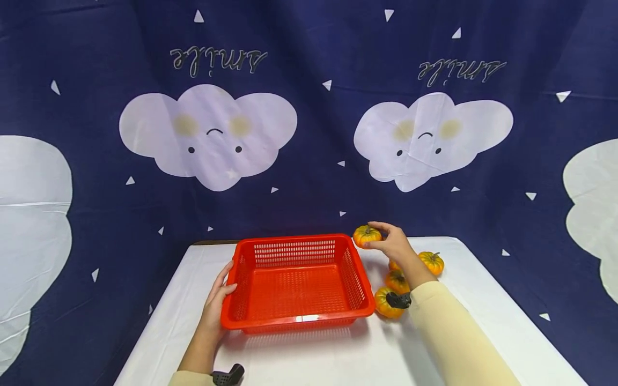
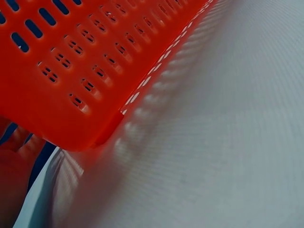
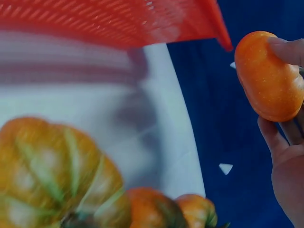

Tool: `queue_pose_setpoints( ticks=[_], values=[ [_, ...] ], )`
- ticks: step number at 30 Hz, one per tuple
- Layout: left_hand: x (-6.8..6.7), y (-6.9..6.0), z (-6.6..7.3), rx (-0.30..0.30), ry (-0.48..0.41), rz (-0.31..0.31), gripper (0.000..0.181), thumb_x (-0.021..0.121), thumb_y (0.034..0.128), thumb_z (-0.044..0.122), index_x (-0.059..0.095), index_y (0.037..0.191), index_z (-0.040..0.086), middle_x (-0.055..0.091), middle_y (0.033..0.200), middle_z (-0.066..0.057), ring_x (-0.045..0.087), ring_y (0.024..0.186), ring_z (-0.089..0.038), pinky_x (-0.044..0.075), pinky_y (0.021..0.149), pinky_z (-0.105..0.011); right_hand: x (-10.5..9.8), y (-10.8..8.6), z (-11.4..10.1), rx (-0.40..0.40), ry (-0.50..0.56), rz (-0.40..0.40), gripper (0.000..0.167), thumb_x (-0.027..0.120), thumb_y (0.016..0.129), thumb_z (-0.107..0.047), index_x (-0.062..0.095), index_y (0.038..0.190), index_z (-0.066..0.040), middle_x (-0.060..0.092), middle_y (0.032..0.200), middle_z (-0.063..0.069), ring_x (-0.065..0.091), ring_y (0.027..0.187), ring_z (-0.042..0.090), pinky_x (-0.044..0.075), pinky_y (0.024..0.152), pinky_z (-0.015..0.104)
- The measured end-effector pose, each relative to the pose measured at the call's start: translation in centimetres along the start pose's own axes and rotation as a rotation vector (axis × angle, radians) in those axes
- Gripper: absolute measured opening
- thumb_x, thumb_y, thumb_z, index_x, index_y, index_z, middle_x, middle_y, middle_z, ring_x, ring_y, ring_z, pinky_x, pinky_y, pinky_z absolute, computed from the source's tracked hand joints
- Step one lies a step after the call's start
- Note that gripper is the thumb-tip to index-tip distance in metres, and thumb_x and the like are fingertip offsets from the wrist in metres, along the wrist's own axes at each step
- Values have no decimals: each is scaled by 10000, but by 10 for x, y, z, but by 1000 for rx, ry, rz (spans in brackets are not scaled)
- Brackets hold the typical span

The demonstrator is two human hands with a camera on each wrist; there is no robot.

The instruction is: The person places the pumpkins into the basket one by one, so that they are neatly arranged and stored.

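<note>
A red plastic basket (image 1: 301, 287) with slotted walls is at the middle of the white table, and its inner floor shows in the head view. At its left side my left hand (image 1: 215, 305) grips the rim, thumb on top. The left wrist view catches the basket's slotted wall (image 2: 90, 61) and part of that hand (image 2: 14, 175). Beyond the basket's far right corner, my right hand (image 1: 393, 244) holds a small orange pumpkin (image 1: 365, 236) between thumb and fingers, raised above the table. The right wrist view shows this pumpkin (image 3: 266, 78) beside the basket's rim.
Several more pumpkins lie right of the basket, among them a near one (image 1: 383, 303), one behind it (image 1: 396, 280) and one farther right (image 1: 431, 262). My right forearm partly covers them. A dark blue cloud-print curtain (image 1: 318, 198) hangs behind the white table (image 1: 483, 300).
</note>
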State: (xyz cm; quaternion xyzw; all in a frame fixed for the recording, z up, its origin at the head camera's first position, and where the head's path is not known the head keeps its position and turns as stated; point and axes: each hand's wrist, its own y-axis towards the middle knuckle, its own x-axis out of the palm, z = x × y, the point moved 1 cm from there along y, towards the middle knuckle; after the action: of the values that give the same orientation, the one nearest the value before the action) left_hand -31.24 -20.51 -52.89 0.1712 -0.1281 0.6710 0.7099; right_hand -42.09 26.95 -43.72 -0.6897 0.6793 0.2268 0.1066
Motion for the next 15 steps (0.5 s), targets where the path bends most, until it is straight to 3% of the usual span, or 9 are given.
queue_pose_setpoints(
  ticks=[8,15],
  values=[
    [1,2,-1,2,-16,1,663,421,1043,74,334,1656,311,331,1647,-116,342,1448,-502,447,1072,-606,7,10,-22,-55,16,-26,745,899,840,-180,584,1510,-98,508,1539,169,542,1324,375,494,1058,510],
    [0,2,-1,-14,-37,3,671,438,1033,78,342,1652,318,358,1631,-83,343,1454,-480,432,1084,-616,27,19,-34,-134,86,-70,712,877,837,-66,579,1479,16,566,1470,214,594,1266,390,539,1003,383]
  ],
)
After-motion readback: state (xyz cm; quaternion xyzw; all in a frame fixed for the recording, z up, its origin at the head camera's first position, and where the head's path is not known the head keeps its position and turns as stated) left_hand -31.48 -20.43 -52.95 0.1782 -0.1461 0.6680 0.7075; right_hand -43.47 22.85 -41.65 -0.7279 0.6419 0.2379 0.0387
